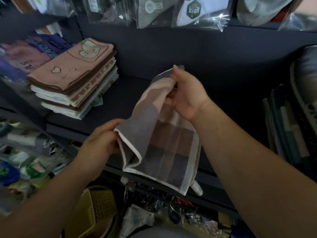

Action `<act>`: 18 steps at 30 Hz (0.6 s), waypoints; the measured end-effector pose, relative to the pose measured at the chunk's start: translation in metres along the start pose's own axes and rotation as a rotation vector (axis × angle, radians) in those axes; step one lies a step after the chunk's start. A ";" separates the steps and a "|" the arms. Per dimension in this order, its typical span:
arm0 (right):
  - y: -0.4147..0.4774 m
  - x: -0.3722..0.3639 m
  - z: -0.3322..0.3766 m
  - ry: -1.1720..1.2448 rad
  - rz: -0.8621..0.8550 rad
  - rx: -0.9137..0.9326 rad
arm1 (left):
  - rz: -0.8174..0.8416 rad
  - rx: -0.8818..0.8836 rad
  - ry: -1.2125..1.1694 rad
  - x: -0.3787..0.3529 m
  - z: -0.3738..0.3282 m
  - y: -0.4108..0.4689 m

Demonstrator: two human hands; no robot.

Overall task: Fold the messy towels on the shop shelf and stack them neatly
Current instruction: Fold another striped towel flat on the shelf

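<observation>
A grey, brown and pink checked towel [164, 148] with a pale border hangs in the air in front of the dark shelf [120, 97]. My right hand [185, 93] grips its upper end, fingers curled round the bunched cloth. My left hand [101, 141] pinches the folded left edge lower down. The towel's bottom corner droops past the shelf's front edge. A neat stack of folded towels [75, 79] sits on the shelf at the left, topped by a pink one with a heart and a bear drawing.
Plastic-bagged goods [193, 12] hang above the shelf's back wall. Dark folded goods [288, 131] stand at the right end. A cluttered lower shelf of packets [25, 160] lies to the left, and a yellow basket [96, 208] sits below.
</observation>
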State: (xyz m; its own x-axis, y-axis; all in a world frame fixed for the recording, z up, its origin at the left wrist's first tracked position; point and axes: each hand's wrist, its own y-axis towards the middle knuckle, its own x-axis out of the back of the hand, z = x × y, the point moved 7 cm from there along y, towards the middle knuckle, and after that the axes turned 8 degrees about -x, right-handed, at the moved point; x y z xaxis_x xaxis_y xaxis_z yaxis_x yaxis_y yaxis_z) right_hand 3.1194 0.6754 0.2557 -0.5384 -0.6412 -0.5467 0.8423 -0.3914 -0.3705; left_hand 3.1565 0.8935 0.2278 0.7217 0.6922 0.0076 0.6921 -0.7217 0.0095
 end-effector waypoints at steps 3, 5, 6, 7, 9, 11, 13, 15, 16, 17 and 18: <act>0.002 -0.025 -0.010 0.015 0.050 -0.032 | -0.236 0.064 -0.122 0.011 0.011 -0.007; 0.002 -0.038 -0.018 0.007 0.054 -0.061 | -0.325 0.050 0.068 0.015 0.011 -0.015; 0.002 -0.042 -0.021 0.014 0.056 -0.073 | -0.312 0.015 0.176 0.013 0.011 -0.019; 0.003 -0.046 -0.024 0.023 0.066 -0.083 | -0.299 -0.014 0.264 0.011 0.010 -0.023; 0.005 -0.053 -0.028 0.038 0.088 -0.094 | -0.390 -0.062 0.317 0.019 0.010 -0.026; 0.006 -0.057 -0.026 0.055 0.103 -0.087 | -0.514 -0.064 0.292 0.030 0.006 -0.026; 0.006 -0.057 -0.018 0.068 0.118 -0.049 | -0.631 -0.105 0.233 0.042 -0.007 -0.023; 0.006 -0.046 -0.005 0.086 0.106 0.009 | -0.710 -0.212 0.194 0.051 -0.031 -0.020; 0.005 -0.037 0.003 0.098 0.086 0.045 | -0.707 -0.271 0.192 0.050 -0.045 -0.019; 0.004 -0.026 0.011 0.114 0.058 0.086 | -0.674 -0.328 0.221 0.045 -0.058 -0.018; 0.001 -0.014 0.019 0.129 0.038 0.123 | -0.614 -0.383 0.272 0.035 -0.070 -0.017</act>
State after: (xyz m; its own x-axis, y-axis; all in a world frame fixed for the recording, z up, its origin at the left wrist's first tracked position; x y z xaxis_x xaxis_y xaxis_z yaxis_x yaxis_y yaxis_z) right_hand 3.1284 0.6715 0.2770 -0.4981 -0.5706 -0.6530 0.8545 -0.4512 -0.2575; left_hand 3.1690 0.9303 0.2975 0.1473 0.9800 0.1338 0.8790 -0.1917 0.4366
